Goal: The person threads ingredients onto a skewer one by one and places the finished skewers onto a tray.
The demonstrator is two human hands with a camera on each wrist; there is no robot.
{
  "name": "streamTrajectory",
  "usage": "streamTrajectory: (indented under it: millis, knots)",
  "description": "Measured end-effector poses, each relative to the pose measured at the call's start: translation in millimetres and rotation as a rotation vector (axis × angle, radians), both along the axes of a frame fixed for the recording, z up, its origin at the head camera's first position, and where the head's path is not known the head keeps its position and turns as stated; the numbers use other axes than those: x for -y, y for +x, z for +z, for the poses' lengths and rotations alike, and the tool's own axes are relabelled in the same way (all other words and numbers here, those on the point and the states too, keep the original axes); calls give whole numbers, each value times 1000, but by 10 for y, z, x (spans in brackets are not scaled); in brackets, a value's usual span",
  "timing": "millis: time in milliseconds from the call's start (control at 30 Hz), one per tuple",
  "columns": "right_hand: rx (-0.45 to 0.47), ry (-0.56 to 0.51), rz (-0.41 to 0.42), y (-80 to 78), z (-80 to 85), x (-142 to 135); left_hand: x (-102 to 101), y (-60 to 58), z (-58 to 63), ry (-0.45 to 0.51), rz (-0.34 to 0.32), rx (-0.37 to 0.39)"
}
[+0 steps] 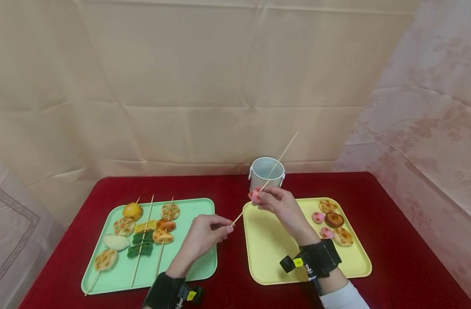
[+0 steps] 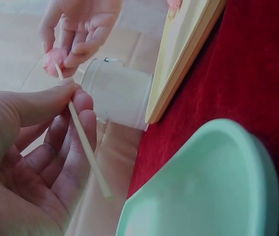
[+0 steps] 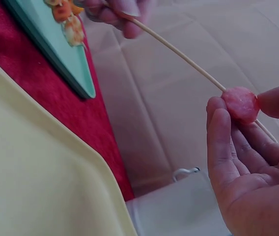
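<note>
Between thumb and fingers, my left hand [image 1: 204,236] pinches a thin wooden skewer [image 1: 285,149] near its lower end. The skewer slants up to the right. A small round pink food piece [image 1: 255,196] is threaded partway along it, and my right hand [image 1: 285,211] grips this piece with thumb and fingertips. In the right wrist view the skewer runs through the pink piece [image 3: 241,105] and emerges on both sides. The skewer's blunt end [image 2: 105,191] sticks out past the left fingers in the left wrist view. Both hands are above the table, between two trays.
On the left, a green tray [image 1: 198,214] carries 3 loaded skewers with lotus slices and other pieces. A yellow tray [image 1: 266,253] at right holds loose pieces: pink ones, a mushroom [image 1: 334,220] and lotus slices [image 1: 342,237]. Behind the hands stands a pale bucket [image 1: 255,182] on the red cloth [image 1: 231,279].
</note>
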State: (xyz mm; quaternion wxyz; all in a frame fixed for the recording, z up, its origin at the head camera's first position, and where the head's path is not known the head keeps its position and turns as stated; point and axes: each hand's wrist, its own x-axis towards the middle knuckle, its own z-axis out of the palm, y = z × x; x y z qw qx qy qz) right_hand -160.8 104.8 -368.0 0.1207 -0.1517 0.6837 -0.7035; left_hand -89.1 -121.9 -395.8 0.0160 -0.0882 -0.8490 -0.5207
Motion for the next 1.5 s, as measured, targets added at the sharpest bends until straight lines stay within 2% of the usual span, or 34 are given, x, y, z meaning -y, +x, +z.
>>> streamTrajectory:
  millis: [267,533,700,1033,1333,1500]
  knots:
    - [2,53,48,43,-43,61,-49,-6,9,30,19,8]
    - [-13,66,42,52,-54,80,-50,2,8,38,17,43]
    - [-21,93,84,62,-87,126,-46,7,9,20,41,32]
    - [-15,120,154,85,-112,196,-71,8,10,68,93,4]
    - [-18,153,171,104,-134,227,-70,11,24,75,127,11]
    - [-23,135,192,118,-141,246,-70,13,15,91,127,15]
